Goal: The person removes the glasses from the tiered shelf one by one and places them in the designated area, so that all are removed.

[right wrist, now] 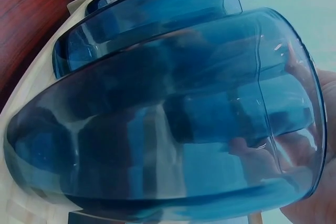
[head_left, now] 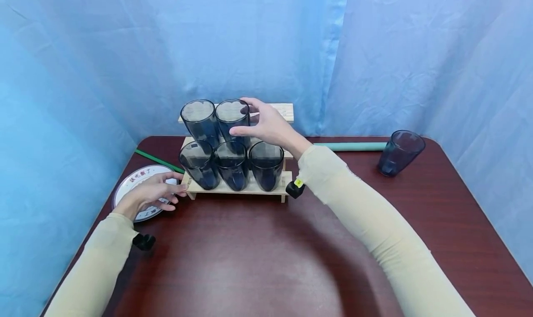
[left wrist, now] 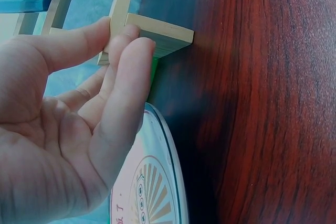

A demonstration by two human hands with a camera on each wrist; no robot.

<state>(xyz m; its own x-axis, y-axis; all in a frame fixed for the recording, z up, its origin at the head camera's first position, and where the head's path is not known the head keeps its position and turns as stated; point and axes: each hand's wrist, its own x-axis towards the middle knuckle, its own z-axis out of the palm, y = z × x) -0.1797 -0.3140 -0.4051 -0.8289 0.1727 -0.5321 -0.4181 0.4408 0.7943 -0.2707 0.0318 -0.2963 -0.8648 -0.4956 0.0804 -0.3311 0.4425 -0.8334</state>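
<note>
A pale wooden tiered rack holds dark blue-grey glasses. Three are side by side on its low front step: a left one, a middle one and a right one. Behind them, on a higher step, are a left rear glass and a right rear glass. My right hand grips that right rear glass near its rim, thumb in front and fingers behind. With thumb and fingertips, my left hand pinches the rack's left front end. Front glasses fill most of the right wrist view.
A white plate with printed characters lies partly beneath my left hand. Beyond it runs a thin green stick. At the back right are a pale green tube and another dark glass. Blue curtains surround the table.
</note>
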